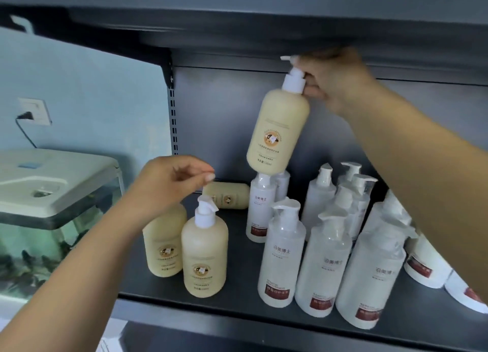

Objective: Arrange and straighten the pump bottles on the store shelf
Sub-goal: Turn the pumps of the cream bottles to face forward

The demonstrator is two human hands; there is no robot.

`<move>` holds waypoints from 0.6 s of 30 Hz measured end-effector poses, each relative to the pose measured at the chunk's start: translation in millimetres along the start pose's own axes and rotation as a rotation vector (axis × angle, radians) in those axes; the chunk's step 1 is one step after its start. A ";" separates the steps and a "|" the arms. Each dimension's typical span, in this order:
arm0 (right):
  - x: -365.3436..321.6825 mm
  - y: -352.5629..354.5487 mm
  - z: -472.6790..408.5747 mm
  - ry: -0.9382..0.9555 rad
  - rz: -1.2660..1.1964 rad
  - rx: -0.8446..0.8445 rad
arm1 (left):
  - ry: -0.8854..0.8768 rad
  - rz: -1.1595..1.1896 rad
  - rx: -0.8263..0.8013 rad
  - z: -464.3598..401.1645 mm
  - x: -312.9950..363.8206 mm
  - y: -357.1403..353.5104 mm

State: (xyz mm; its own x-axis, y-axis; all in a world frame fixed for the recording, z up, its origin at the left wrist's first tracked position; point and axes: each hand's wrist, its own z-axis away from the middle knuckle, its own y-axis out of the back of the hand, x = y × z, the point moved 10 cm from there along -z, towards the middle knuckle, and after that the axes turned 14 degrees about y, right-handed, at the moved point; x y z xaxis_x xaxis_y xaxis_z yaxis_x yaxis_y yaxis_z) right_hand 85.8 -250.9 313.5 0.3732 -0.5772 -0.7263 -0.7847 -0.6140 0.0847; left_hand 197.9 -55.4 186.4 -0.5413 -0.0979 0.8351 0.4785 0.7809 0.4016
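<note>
My right hand (335,83) grips the white pump of a cream pump bottle (277,132) and holds it tilted in the air above the grey shelf (237,248). My left hand (171,185) hovers with pinched, empty fingers just above the pump of an upright cream bottle (204,254) at the shelf's front left. A second cream bottle (163,240) stands behind it, partly hidden by my left wrist. A third cream bottle (229,195) lies on its side at the back. Several frosted white pump bottles (324,261) stand crowded on the right.
The upper shelf (264,32) hangs close over my right hand. A fish tank (50,209) with a white lid stands left of the shelving, with a wall socket (34,111) above it. More white bottles (425,267) lean at the far right under my forearm.
</note>
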 end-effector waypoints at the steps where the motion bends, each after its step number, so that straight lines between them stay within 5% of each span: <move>1: 3.2 -10.8 2.6 -0.015 -0.020 -0.022 | -0.012 0.008 0.032 -0.2 3.6 9.5; 8: 29.7 -83.2 29.3 -0.070 -0.055 -0.184 | 0.164 -0.126 -0.039 -9.3 -40.5 30.1; 12: 44.7 -122.4 46.2 -0.067 0.156 -0.376 | 0.292 0.043 -0.153 2.1 -81.8 24.9; 18: 83.9 -152.0 67.1 -0.118 0.400 -0.569 | 0.248 0.224 0.002 3.8 -95.7 29.4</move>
State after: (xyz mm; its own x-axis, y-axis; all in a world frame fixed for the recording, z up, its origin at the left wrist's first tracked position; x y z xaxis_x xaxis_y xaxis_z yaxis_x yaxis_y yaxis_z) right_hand 203.1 -169.9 194.0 0.0285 -0.7749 -0.6314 -0.4579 -0.5716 0.6809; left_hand 261.1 -20.7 116.8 -0.2384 -0.0708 0.9686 0.5650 0.8011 0.1976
